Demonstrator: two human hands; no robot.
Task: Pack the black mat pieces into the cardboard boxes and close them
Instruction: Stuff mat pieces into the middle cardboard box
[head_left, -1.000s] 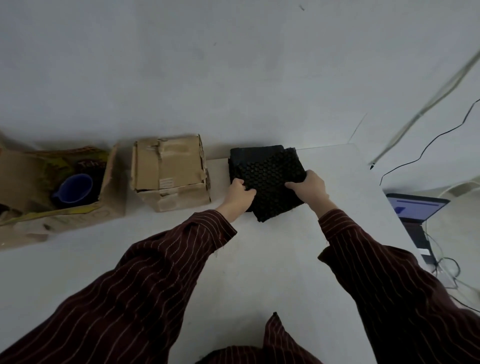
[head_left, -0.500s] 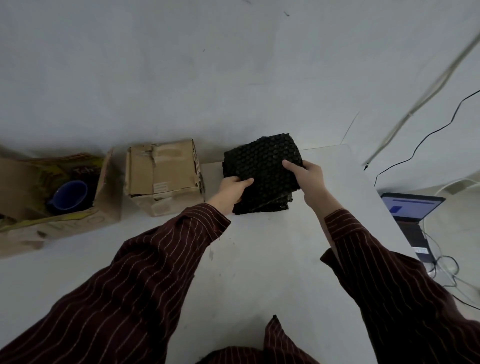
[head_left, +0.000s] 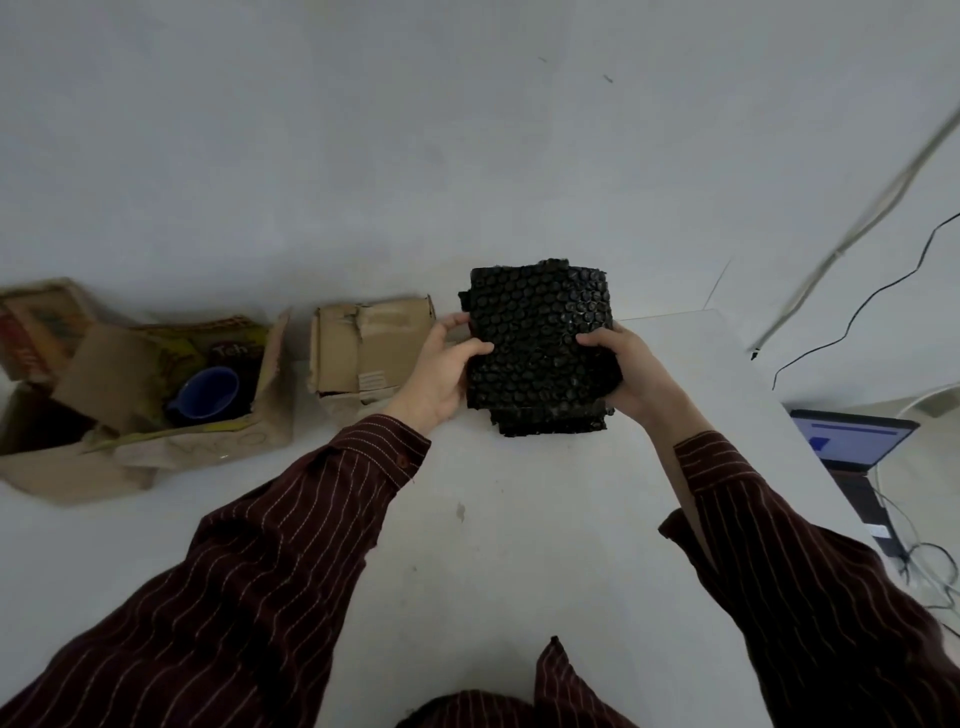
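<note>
my left hand (head_left: 441, 369) grips the left edge of the black mat pieces (head_left: 540, 343), thumb curled over the bumpy front face. my right hand (head_left: 628, 374) clamps the right edge the same way. the two hands are apart, with the stack between them. it is tilted up toward me at the far end of the desk (head_left: 519, 545). i cannot tell if its lower edge touches the surface.

the lower pieces poke out unevenly below my grip, so i judge one could slide free if i loosen either side. the small cardboard box (head_left: 363, 348) just beside my left hand has its flaps down. opening it would take a free hand, and a one-handed hold may let the stack fan apart. the open box (head_left: 218, 431) further left already holds a blue cup (head_left: 208, 392), so the mats may jam there. the desk's right edge is near my right hand, and a dropped piece could go over it.

the desk is pale and matt with a few small marks, pushed against a plain grey wall (head_left: 363, 130). off to the right sits a laptop (head_left: 852, 441) with its screen lit, and a dark cable (head_left: 857, 312) trails down the wall.
</note>
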